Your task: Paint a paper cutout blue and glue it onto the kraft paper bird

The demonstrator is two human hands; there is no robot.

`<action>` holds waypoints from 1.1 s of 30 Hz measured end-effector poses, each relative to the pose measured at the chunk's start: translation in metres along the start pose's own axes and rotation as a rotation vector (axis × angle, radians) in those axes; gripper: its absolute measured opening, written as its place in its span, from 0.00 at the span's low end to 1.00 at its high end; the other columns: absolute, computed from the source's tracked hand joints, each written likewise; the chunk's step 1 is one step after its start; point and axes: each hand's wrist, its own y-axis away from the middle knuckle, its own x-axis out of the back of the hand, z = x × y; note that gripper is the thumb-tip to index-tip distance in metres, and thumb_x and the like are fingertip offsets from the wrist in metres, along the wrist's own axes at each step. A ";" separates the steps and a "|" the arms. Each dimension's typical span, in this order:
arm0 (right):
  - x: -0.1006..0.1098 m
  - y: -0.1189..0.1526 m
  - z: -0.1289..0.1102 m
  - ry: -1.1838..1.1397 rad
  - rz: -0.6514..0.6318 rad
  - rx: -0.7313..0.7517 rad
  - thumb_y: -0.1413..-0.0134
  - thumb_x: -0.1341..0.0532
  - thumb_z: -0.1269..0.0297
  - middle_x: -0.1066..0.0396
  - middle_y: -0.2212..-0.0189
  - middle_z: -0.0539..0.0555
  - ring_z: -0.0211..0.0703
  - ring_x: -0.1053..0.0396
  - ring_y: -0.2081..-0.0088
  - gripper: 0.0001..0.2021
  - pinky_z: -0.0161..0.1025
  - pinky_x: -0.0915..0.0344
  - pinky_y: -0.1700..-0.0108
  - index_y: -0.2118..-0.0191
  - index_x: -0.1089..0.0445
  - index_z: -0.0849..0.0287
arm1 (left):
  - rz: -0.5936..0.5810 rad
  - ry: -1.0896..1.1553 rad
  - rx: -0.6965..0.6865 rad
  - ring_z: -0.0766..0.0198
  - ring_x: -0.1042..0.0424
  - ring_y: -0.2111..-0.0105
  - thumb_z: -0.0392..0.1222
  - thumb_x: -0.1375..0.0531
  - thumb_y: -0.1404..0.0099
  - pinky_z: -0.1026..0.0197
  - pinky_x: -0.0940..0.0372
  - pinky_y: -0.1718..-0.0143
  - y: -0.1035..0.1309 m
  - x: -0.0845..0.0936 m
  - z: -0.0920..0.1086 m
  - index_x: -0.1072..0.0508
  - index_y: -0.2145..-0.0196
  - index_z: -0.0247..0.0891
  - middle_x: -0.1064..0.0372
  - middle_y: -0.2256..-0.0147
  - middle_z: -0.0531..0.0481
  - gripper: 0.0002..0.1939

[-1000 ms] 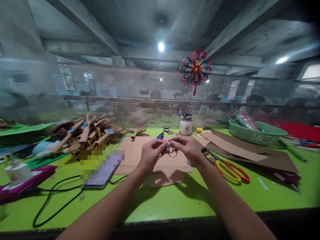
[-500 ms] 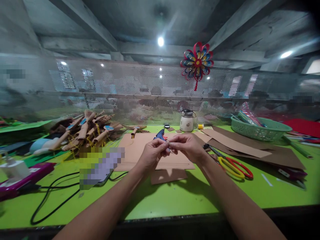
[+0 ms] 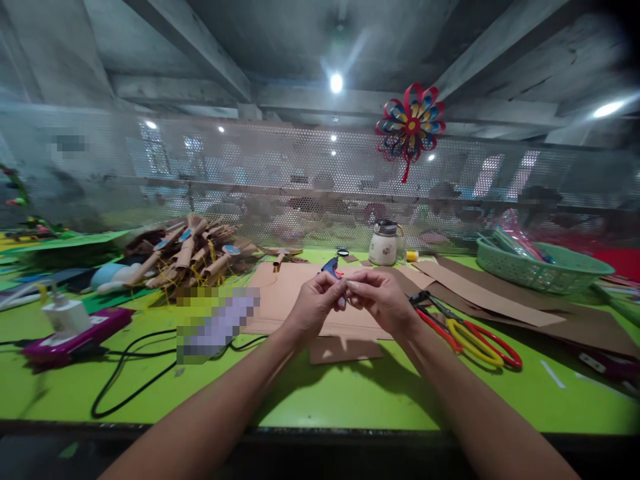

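My left hand (image 3: 320,300) and my right hand (image 3: 377,297) meet fingertip to fingertip above the cardboard, both pinched. What lies between the fingertips is too small to make out. Just behind them is a blue glue gun (image 3: 331,268), partly covered by the fingers. Beneath the hands lies a large tan cardboard sheet (image 3: 275,293), with a small brown cardboard piece (image 3: 345,351) nearer the table's front edge. Red-handled and yellow-handled scissors (image 3: 473,340) rest to the right of my right hand.
Rolled brown paper pieces (image 3: 193,257) are heaped at left, near a purple power strip (image 3: 80,340) and black cables. A jar (image 3: 383,243) stands behind; cardboard strips (image 3: 490,293) and a green basket (image 3: 545,267) are at right. A paper flower (image 3: 411,127) hangs above.
The view has turned slightly left, so the table things appear further right. Both hands stay together in a pinch, with the fingers slightly shifted.
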 end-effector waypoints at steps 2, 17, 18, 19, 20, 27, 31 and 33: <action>0.000 0.000 0.000 -0.002 0.002 0.002 0.63 0.29 0.67 0.29 0.81 0.51 0.33 0.37 0.79 0.06 0.33 0.46 0.77 0.74 0.23 0.62 | 0.002 -0.029 -0.010 0.69 0.35 0.78 0.49 0.32 0.44 0.66 0.43 0.74 0.001 0.000 0.000 0.34 0.75 0.35 0.33 0.79 0.53 0.18; 0.001 -0.004 0.000 -0.002 0.053 -0.070 0.60 0.30 0.65 0.34 0.83 0.48 0.30 0.42 0.82 0.08 0.30 0.48 0.81 0.74 0.27 0.62 | 0.076 -0.223 -0.069 0.71 0.36 0.81 0.51 0.31 0.47 0.67 0.43 0.77 -0.006 0.002 -0.005 0.32 0.76 0.34 0.33 0.82 0.54 0.18; 0.002 -0.005 0.000 -0.006 0.066 -0.068 0.60 0.30 0.64 0.33 0.83 0.48 0.31 0.41 0.82 0.09 0.30 0.47 0.80 0.72 0.26 0.63 | 0.082 -0.200 -0.038 0.71 0.36 0.81 0.50 0.31 0.46 0.68 0.43 0.77 -0.006 0.003 -0.006 0.32 0.76 0.34 0.33 0.82 0.54 0.18; 0.003 -0.006 0.001 -0.010 0.076 -0.067 0.60 0.29 0.64 0.32 0.82 0.49 0.31 0.40 0.82 0.10 0.30 0.47 0.80 0.70 0.26 0.63 | 0.084 -0.174 -0.007 0.71 0.37 0.81 0.50 0.31 0.46 0.68 0.44 0.78 -0.007 0.003 -0.008 0.32 0.77 0.34 0.33 0.82 0.54 0.18; 0.004 -0.007 0.002 -0.012 0.079 -0.068 0.60 0.29 0.63 0.31 0.81 0.49 0.31 0.39 0.82 0.11 0.30 0.46 0.80 0.69 0.26 0.63 | 0.081 -0.147 0.020 0.71 0.37 0.81 0.50 0.32 0.46 0.68 0.44 0.78 -0.007 0.004 -0.009 0.32 0.76 0.34 0.34 0.82 0.54 0.18; 0.007 -0.009 0.008 0.042 0.115 -0.041 0.63 0.33 0.68 0.29 0.81 0.49 0.33 0.36 0.80 0.09 0.31 0.41 0.78 0.70 0.27 0.62 | 0.057 -0.062 0.091 0.65 0.30 0.70 0.48 0.35 0.44 0.63 0.37 0.68 -0.008 0.007 -0.008 0.28 0.68 0.33 0.29 0.71 0.48 0.14; 0.007 -0.012 0.013 0.167 0.166 0.005 0.64 0.37 0.70 0.29 0.81 0.49 0.34 0.37 0.80 0.05 0.33 0.41 0.77 0.74 0.28 0.60 | 0.110 -0.079 0.094 0.66 0.31 0.72 0.43 0.38 0.42 0.65 0.39 0.70 -0.010 0.011 -0.010 0.30 0.70 0.35 0.30 0.74 0.50 0.08; 0.006 -0.013 0.016 0.214 0.164 0.029 0.63 0.39 0.69 0.31 0.82 0.49 0.35 0.38 0.80 0.02 0.34 0.41 0.76 0.78 0.29 0.60 | 0.120 -0.094 0.086 0.66 0.32 0.73 0.39 0.39 0.43 0.65 0.39 0.70 -0.010 0.013 -0.011 0.30 0.72 0.35 0.31 0.75 0.51 0.04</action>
